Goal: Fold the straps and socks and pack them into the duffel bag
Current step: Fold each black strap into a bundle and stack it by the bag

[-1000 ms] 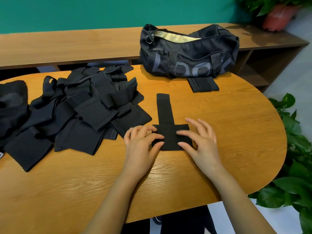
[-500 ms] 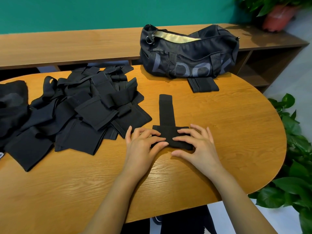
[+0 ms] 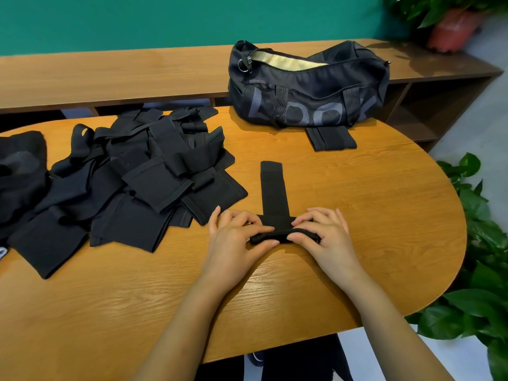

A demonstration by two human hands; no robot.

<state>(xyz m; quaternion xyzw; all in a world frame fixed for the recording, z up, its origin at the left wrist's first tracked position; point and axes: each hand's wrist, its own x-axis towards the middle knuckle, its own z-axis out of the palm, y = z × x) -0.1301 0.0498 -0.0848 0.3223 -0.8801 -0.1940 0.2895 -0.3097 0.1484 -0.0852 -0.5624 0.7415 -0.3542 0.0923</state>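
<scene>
Partly readable lettering on the duffel bag
Large pale-grey letters run across the black bag's front side; two round ones in the middle read like "O O" (the carry handles cover parts of the word). The rest cannot be made out.

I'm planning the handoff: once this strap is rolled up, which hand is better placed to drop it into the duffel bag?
Probably the right hand: both pinch the strap, but the open duffel bag sits ahead toward its side, farther from the left hand.
</scene>
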